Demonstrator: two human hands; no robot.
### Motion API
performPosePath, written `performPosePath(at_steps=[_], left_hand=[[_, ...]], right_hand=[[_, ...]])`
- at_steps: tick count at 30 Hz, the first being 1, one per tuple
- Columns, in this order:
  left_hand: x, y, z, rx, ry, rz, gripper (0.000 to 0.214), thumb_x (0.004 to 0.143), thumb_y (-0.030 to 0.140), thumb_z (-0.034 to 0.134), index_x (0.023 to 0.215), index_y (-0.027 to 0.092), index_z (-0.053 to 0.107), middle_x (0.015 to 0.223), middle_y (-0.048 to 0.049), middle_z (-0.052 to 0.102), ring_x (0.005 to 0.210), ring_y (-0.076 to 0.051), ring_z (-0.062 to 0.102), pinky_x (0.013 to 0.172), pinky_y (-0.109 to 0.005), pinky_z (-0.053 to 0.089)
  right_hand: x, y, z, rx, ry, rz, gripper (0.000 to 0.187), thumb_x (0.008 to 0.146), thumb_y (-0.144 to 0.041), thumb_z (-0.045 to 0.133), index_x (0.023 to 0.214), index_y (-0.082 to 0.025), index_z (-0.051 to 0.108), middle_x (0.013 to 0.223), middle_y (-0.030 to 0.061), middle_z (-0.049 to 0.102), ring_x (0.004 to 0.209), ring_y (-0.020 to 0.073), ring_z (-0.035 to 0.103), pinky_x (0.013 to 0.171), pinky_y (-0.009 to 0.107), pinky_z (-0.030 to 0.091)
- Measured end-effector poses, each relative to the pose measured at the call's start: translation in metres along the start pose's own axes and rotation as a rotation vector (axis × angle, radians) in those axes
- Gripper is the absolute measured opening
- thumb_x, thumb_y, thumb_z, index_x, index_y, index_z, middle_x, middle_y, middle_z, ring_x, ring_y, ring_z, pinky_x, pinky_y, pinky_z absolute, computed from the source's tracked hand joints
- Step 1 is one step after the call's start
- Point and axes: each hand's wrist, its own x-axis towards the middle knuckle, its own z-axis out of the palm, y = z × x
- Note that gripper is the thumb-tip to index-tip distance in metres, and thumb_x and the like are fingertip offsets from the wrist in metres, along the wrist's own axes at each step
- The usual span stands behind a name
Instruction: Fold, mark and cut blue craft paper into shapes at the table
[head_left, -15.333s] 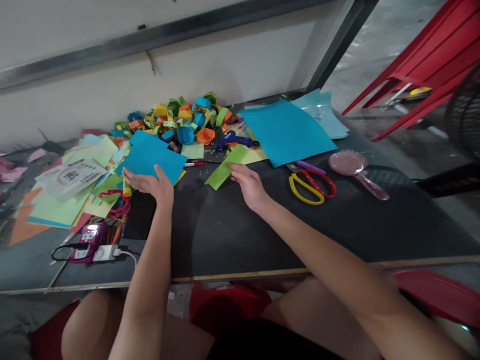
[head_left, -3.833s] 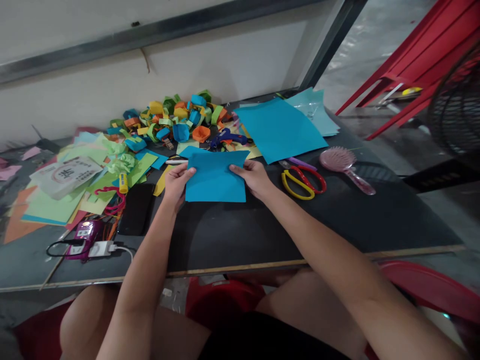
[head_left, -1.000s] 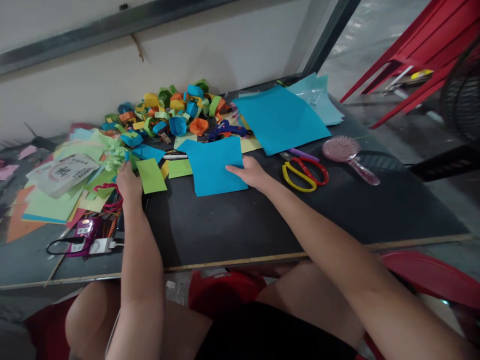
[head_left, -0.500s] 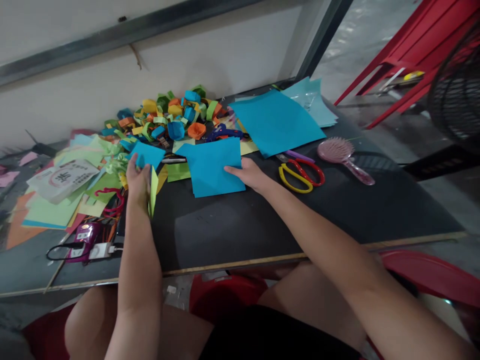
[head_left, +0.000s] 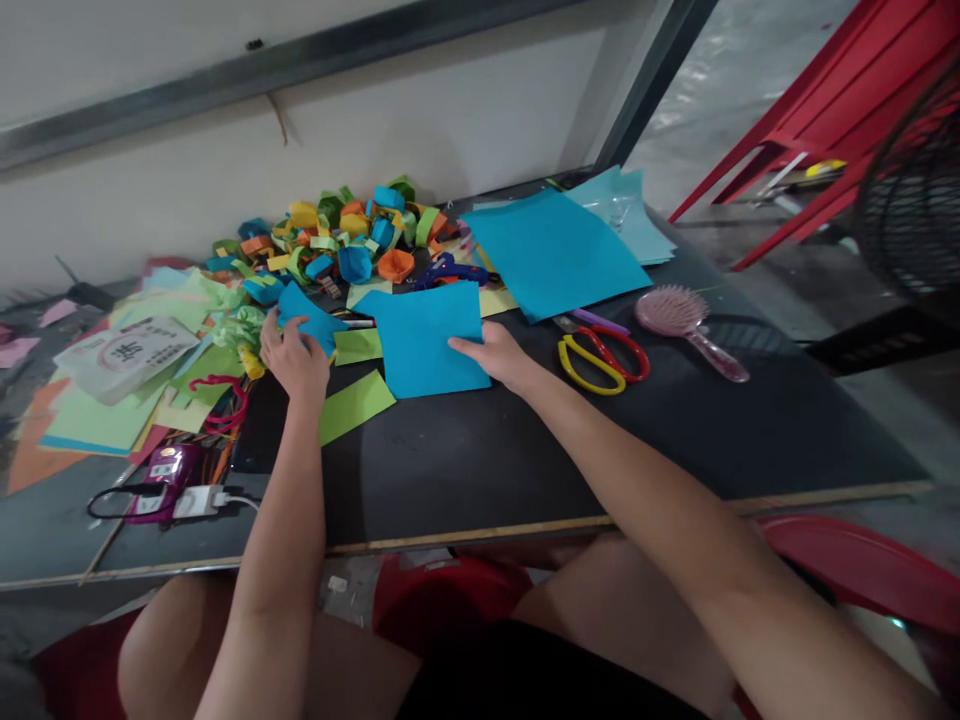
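Observation:
My right hand (head_left: 501,355) pinches the right edge of a square of blue paper (head_left: 431,340), thumb on top. At the left, my left hand (head_left: 298,358) has its fingers apart and slightly bent, over the near edge of a smaller blue paper piece (head_left: 311,318); whether the fingertips touch it I cannot tell. A light green paper strip (head_left: 358,405) lies flat on the dark table between my left wrist and the blue square. Another green piece (head_left: 358,346) sits just behind it.
Behind is a heap of folded colourful paper pieces (head_left: 352,225). Large blue sheets (head_left: 555,250), scissors (head_left: 592,362) and a pink hairbrush (head_left: 679,312) are on the right. Paper stacks, a clear plastic box (head_left: 124,355) and a purple device (head_left: 166,480) crowd the left.
My left hand has opened and shifted slightly right. The green paper that stood upright beside it now lies flat on the table. The small blue piece has turned; my right hand stays in place.

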Motion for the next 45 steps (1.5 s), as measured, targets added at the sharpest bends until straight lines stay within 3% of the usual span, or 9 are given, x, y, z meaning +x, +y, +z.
performPosePath(at_steps=[7, 11, 15, 21, 28, 34, 39, 42, 45], left_hand=[[0.0, -0.015, 0.014, -0.231, -0.33, 0.16, 0.049, 0.084, 0.018, 0.046, 0.132, 0.018, 0.055, 0.137, -0.0157, 0.057, 0.124, -0.027, 0.057, 0.096, -0.039, 0.051], [0.0, -0.017, 0.017, -0.284, -0.311, 0.109, 0.062, 0.087, 0.016, 0.037, 0.148, 0.015, 0.032, 0.137, -0.019, 0.057, 0.126, -0.026, 0.056, 0.094, -0.04, 0.051], [-0.001, -0.01, 0.013, -0.098, -0.285, 0.025, 0.057, 0.087, 0.019, 0.04, 0.143, 0.012, 0.041, 0.136, -0.0197, 0.058, 0.125, -0.029, 0.056, 0.101, -0.045, 0.048], [-0.007, -0.003, 0.007, 0.239, -0.312, 0.066, 0.062, 0.093, 0.037, 0.04, 0.153, 0.02, 0.031, 0.158, -0.0131, 0.032, 0.149, -0.035, 0.022, 0.117, -0.058, 0.024], [-0.001, -0.001, 0.006, 0.341, -0.45, 0.051, 0.065, 0.092, 0.042, 0.041, 0.148, 0.009, 0.039, 0.137, -0.0196, 0.057, 0.132, -0.035, 0.047, 0.117, -0.052, 0.025], [0.002, -0.005, 0.002, 0.36, -0.425, 0.035, 0.043, 0.086, 0.043, 0.051, 0.109, 0.01, 0.067, 0.124, -0.0252, 0.06, 0.126, -0.044, 0.047, 0.104, -0.059, 0.038], [0.008, -0.018, 0.002, 0.234, -0.421, -0.047, 0.022, 0.085, 0.029, 0.052, 0.093, 0.013, 0.066, 0.108, -0.0248, 0.066, 0.112, -0.043, 0.058, 0.094, -0.059, 0.046], [0.013, -0.019, -0.003, 0.15, -0.262, -0.185, 0.018, 0.082, 0.035, 0.06, 0.076, 0.018, 0.061, 0.078, -0.0152, 0.066, 0.088, -0.04, 0.065, 0.085, -0.058, 0.049], [0.015, -0.017, -0.003, -0.049, -0.042, -0.302, 0.039, 0.07, 0.049, 0.074, 0.06, 0.021, 0.049, 0.059, -0.0044, 0.054, 0.069, -0.031, 0.064, 0.078, -0.051, 0.053]], right_hand=[[0.001, 0.006, 0.001, 0.053, 0.042, 0.006, 0.04, 0.083, -0.042, 0.066, 0.118, -0.022, 0.065, 0.13, 0.0117, 0.064, 0.112, 0.0341, 0.064, 0.097, 0.055, 0.054], [0.001, 0.006, 0.001, 0.08, 0.056, -0.001, 0.039, 0.082, -0.039, 0.068, 0.115, -0.02, 0.066, 0.129, 0.0125, 0.065, 0.113, 0.0339, 0.064, 0.098, 0.055, 0.053], [0.001, 0.005, 0.001, 0.072, 0.064, 0.015, 0.039, 0.081, -0.04, 0.068, 0.115, -0.021, 0.066, 0.127, 0.0119, 0.066, 0.111, 0.033, 0.065, 0.097, 0.055, 0.053], [0.002, 0.007, 0.001, 0.045, 0.059, -0.02, 0.041, 0.08, -0.042, 0.068, 0.115, -0.021, 0.066, 0.128, 0.0124, 0.065, 0.113, 0.0335, 0.064, 0.098, 0.054, 0.052], [0.0, 0.005, 0.001, 0.041, 0.056, -0.007, 0.046, 0.079, -0.044, 0.068, 0.119, -0.022, 0.065, 0.132, 0.0122, 0.063, 0.116, 0.0345, 0.062, 0.099, 0.053, 0.052], [0.0, 0.007, 0.001, 0.047, 0.055, -0.021, 0.049, 0.078, -0.045, 0.069, 0.121, -0.022, 0.064, 0.132, 0.0114, 0.063, 0.117, 0.0339, 0.061, 0.1, 0.053, 0.051], [-0.002, 0.004, 0.001, 0.043, 0.051, 0.002, 0.046, 0.079, -0.044, 0.069, 0.119, -0.023, 0.065, 0.132, 0.0112, 0.063, 0.118, 0.0341, 0.062, 0.101, 0.054, 0.051], [-0.001, 0.005, 0.0, 0.04, 0.049, -0.005, 0.043, 0.08, -0.045, 0.068, 0.117, -0.023, 0.066, 0.13, 0.0104, 0.065, 0.115, 0.0328, 0.063, 0.1, 0.053, 0.052], [0.001, 0.007, -0.001, 0.035, 0.042, -0.021, 0.042, 0.081, -0.045, 0.067, 0.117, -0.025, 0.066, 0.129, 0.0091, 0.066, 0.114, 0.0315, 0.063, 0.098, 0.052, 0.054]])
